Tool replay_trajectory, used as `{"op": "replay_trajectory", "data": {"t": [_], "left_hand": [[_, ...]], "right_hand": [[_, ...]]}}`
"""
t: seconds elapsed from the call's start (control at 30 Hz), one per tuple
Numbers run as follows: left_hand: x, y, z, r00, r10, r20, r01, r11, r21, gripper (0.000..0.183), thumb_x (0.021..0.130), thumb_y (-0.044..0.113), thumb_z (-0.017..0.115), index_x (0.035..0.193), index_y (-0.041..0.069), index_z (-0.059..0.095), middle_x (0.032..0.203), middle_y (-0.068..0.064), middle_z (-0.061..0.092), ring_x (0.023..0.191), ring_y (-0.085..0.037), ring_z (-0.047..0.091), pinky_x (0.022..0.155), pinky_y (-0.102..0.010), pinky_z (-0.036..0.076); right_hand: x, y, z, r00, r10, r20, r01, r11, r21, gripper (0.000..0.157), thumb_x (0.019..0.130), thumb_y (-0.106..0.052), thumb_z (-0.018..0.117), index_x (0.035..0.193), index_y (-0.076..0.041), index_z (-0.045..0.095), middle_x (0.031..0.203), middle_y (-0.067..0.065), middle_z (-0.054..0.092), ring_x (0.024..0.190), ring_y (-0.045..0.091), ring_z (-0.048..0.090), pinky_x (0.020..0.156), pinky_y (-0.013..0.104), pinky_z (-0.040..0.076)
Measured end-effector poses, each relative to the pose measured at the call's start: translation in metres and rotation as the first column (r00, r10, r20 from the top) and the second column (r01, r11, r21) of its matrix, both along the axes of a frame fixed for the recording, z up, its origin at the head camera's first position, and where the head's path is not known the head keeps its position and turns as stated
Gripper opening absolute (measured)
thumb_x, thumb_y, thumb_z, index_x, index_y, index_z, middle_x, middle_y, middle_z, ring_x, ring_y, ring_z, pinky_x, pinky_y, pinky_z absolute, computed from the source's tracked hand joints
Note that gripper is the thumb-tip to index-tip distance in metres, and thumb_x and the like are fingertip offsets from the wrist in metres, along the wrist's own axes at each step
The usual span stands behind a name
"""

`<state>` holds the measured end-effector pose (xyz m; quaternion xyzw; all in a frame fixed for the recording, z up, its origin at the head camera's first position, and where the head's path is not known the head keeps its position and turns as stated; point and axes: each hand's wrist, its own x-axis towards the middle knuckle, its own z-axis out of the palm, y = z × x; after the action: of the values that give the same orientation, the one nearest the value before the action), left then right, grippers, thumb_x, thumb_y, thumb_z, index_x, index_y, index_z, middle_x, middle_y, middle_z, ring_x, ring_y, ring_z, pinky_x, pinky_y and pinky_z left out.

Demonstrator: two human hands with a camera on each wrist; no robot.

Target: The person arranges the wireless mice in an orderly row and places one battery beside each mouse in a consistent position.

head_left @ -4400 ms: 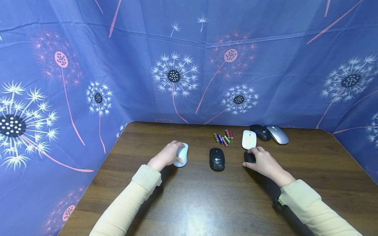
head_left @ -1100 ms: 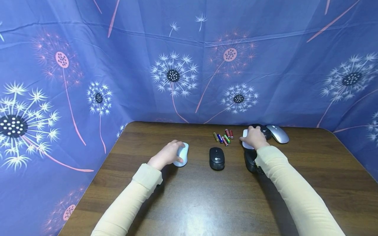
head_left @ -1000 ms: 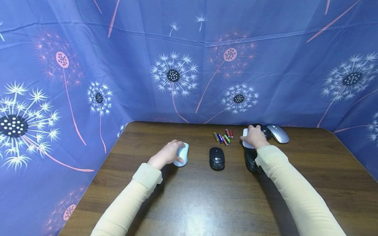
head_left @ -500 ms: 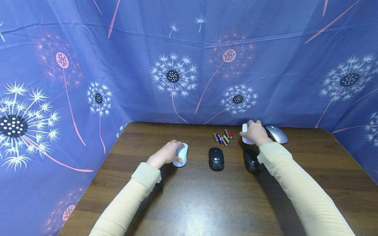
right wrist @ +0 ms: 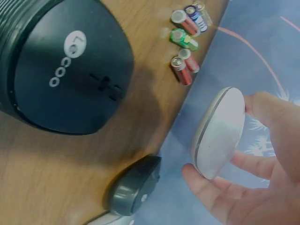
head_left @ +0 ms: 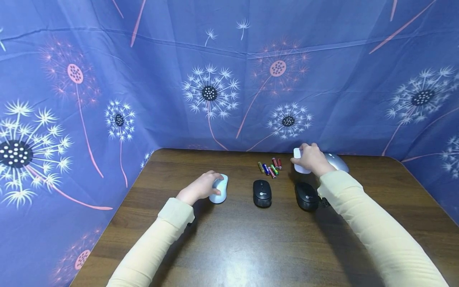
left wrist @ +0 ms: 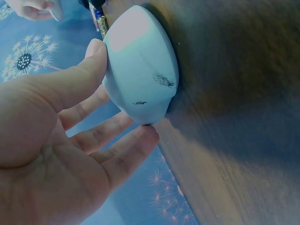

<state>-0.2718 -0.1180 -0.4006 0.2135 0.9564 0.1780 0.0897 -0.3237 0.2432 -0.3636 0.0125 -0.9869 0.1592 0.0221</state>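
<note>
My left hand (head_left: 203, 185) grips a pale blue-white computer mouse (head_left: 220, 189) at the left of the table. In the left wrist view, the thumb is on one side of this pale mouse (left wrist: 140, 70) and the fingers are on the other; dark smudges mark its shell. A white computer mouse (head_left: 299, 162) is in my right hand (head_left: 312, 160), near the table's back edge. The right wrist view has this white mouse (right wrist: 219, 133) tilted between thumb and fingertips. Just in front of that hand lies a black mouse (head_left: 306, 196), by the sleeve cuff.
Another black mouse (head_left: 262, 193) lies mid-table. Behind it sit several small batteries (head_left: 269, 168) in red, green, blue and gold. A silver mouse (head_left: 336, 162) is partly behind the right hand. In the right wrist view a further black mouse (right wrist: 136, 185) shows. Patterned blue cloth (head_left: 172, 79) hangs behind.
My right hand has let go of the near right black mouse, taken hold of the white mouse and moved it slightly back. The left hand keeps its place on the pale mouse.
</note>
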Motion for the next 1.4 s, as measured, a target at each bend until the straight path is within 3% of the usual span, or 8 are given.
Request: {"op": "replay_trajectory", "data": {"t": [0.43,1.0,1.4], "left_hand": [[-0.001,0.003,0.002,1.000,0.020,-0.001,-0.020,1.000,-0.012,0.050,0.079,0.016,0.077,0.124,0.006,0.059,0.128,-0.016,0.053,0.119,-0.031,0.049,0.096,-0.040,0.044],[-0.009,0.004,0.002,0.999,-0.006,-0.037,0.005,1.000,-0.024,0.049,0.072,0.015,0.082,0.116,0.004,0.063,0.124,-0.014,0.057,0.119,-0.031,0.051,0.100,-0.038,0.042],[-0.011,0.002,0.002,0.999,-0.027,-0.043,0.026,1.000,-0.002,0.048,0.070,0.014,0.083,0.113,0.004,0.064,0.122,-0.014,0.059,0.118,-0.031,0.052,0.099,-0.039,0.042]], "right_hand": [[0.013,-0.016,0.026,0.998,0.060,-0.004,-0.060,0.998,0.003,0.063,0.082,-0.033,0.067,0.123,0.011,0.048,0.113,0.032,0.048,0.098,0.041,0.049,0.077,0.050,0.051],[0.038,-0.046,0.047,0.991,0.132,0.037,-0.132,0.991,0.000,0.064,0.083,-0.036,0.068,0.128,0.005,0.048,0.112,0.030,0.047,0.093,0.039,0.050,0.062,0.038,0.054],[0.068,-0.075,0.049,0.970,0.238,-0.044,-0.237,0.971,0.032,0.061,0.079,-0.034,0.072,0.123,0.004,0.054,0.106,0.027,0.053,0.083,0.033,0.056,0.063,0.040,0.054]]}}
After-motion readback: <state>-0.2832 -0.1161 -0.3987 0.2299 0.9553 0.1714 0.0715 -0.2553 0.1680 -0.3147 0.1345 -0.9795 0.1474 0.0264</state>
